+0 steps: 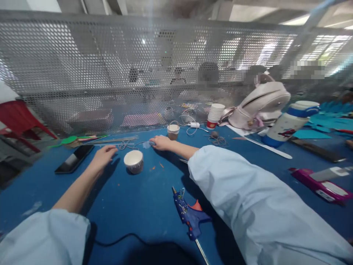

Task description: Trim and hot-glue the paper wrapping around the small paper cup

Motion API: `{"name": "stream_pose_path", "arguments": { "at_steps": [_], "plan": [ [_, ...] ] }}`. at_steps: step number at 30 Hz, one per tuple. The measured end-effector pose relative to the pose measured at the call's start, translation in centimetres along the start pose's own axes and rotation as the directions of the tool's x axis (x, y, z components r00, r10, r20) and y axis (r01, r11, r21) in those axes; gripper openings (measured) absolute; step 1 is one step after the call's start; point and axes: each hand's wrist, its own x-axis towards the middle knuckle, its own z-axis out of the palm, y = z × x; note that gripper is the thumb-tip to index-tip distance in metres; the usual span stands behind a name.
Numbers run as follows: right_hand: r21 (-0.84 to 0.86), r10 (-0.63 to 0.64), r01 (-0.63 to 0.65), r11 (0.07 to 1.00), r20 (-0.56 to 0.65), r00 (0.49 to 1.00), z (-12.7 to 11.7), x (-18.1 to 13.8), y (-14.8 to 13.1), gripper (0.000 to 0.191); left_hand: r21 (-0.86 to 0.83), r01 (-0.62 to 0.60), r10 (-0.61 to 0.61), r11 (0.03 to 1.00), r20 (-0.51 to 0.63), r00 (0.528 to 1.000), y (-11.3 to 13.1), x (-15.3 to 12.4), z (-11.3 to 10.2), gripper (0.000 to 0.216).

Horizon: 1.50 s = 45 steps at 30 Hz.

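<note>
My left hand hovers above the blue table, its fingers loosely bent and holding nothing I can see. It is nearest to a loose bundle of grey string and a white paper cup. Farther right, my right hand has its fingers pinched down near the tabletop, beside a small clear piece. What lies between those fingertips is too small to make out. Just behind the right hand stands a small brown-sided cup with a handle. A blue hot glue gun lies in front of my right forearm.
At left are a black phone and thin sticks. Stacked paper cups, a pale backpack, a bottle and a purple-and-white tool stand or lie right. A perforated metal screen closes the back. A black cable crosses the front.
</note>
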Motion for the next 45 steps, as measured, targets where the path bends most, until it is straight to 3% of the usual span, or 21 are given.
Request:
{"name": "stream_pose_path", "arguments": {
  "at_steps": [5, 11, 19, 25, 30, 36, 38, 42, 45],
  "plan": [
    [0.131, 0.127, -0.112, 0.985, -0.115, 0.985, 0.5, 0.8, 1.0, 0.034, 0.11, -0.068, 0.063, 0.992, 0.05, 0.997, -0.8, -0.6, 0.2, 0.029],
    [0.404, 0.273, -0.166, 0.899, -0.221, 0.936, -2.3, 0.5, 3.0, 0.033, 0.24, -0.203, 0.178, 0.949, 0.123, 0.976, -1.5, 0.3, 0.6, 0.025],
    [0.759, 0.421, -0.113, 0.641, -0.225, 0.879, -5.3, -0.1, 3.6, 0.034, 0.355, -0.375, 0.292, 0.856, 0.266, 0.919, -2.1, 3.3, 2.9, 0.032],
    [0.89, 0.459, -0.051, 0.453, -0.183, 0.869, -6.9, -0.9, 3.6, 0.033, 0.348, -0.365, 0.258, 0.863, 0.318, 0.912, -1.9, 3.7, 4.9, 0.033],
    [0.94, 0.485, -0.013, 0.34, -0.164, 0.859, -7.6, -1.6, 3.4, 0.028, 0.241, -0.279, 0.185, 0.93, 0.349, 0.919, -0.2, 3.3, 5.3, 0.034],
    [0.976, 0.483, -0.008, 0.22, -0.102, 0.87, -7.7, -1.3, 2.4, 0.032, -0.034, -0.103, 0.109, 0.994, 0.364, 0.925, 4.2, 4.0, 5.0, 0.036],
    [0.981, 0.467, 0.003, 0.195, -0.096, 0.879, -7.7, -1.3, 1.8, 0.031, -0.15, -0.056, 0.107, 0.987, 0.357, 0.928, 5.9, 4.3, 5.1, 0.037],
    [0.981, 0.408, 0.052, 0.187, -0.125, 0.905, -8.1, -1.4, 0.4, 0.009, -0.335, -0.006, 0.137, 0.942, 0.369, 0.919, 8.9, 3.9, 5.9, 0.035],
    [0.97, 0.364, 0.112, 0.214, -0.186, 0.912, -8.7, -1.3, -0.7, 0.024, -0.429, 0.007, 0.199, 0.903, 0.434, 0.879, 10.3, 2.6, 6.5, 0.03]
  ]
}}
